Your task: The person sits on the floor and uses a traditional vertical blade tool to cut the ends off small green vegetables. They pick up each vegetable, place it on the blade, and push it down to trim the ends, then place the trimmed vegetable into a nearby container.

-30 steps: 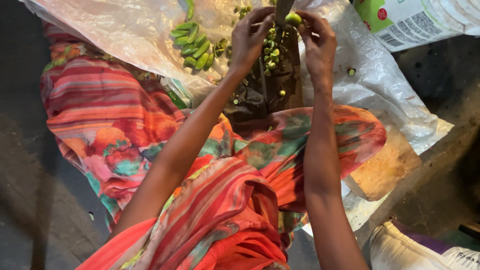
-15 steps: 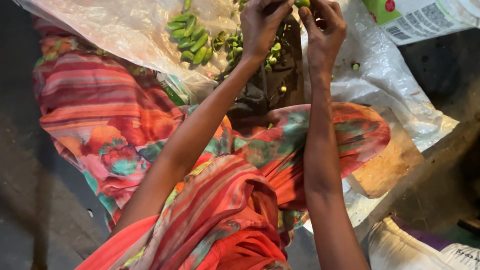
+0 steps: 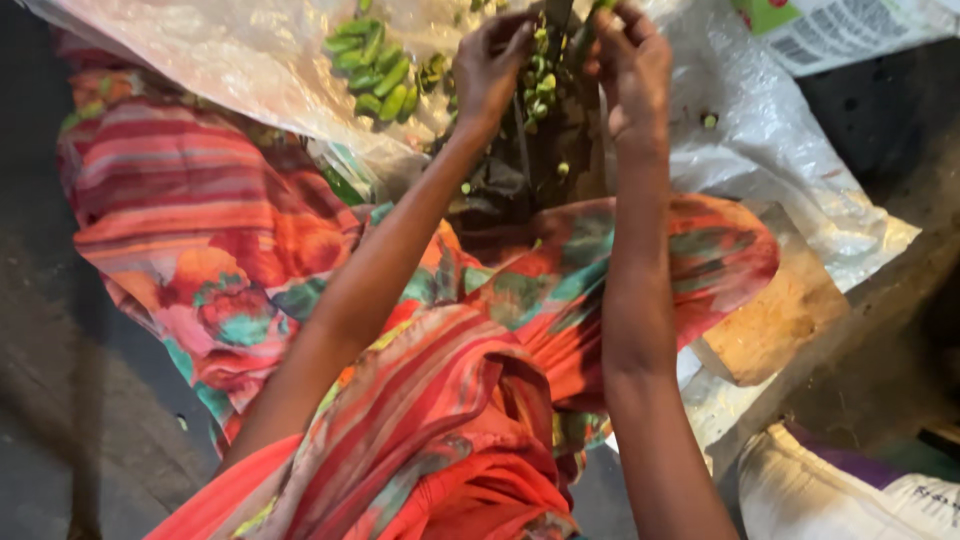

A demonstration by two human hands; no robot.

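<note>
A heap of cut green pods (image 3: pixel 372 68) lies at the upper left on a clear plastic sheet (image 3: pixel 200 60) spread over the ground beyond the person's lap. Just right of it, the left hand (image 3: pixel 492 68) is raised with its fingers pinched together near the top edge of the view, apparently closed on a small green piece, though the grip is too crowded by stalks to tell for certain what it holds. Between the hands stands a dark upright blade or stalk (image 3: pixel 553 120) with small green bits (image 3: pixel 541 90) clinging along it. The right hand (image 3: pixel 630 70) is curled just beside it, fingertips bent in at a green piece at the frame's top; whether this grip has closed cannot be told. The work looks like trimming or splitting pods one at a time; the next move would call for steadying the piece against the blade. A wooden block (image 3: pixel 775 320) lies to the right.
</note>
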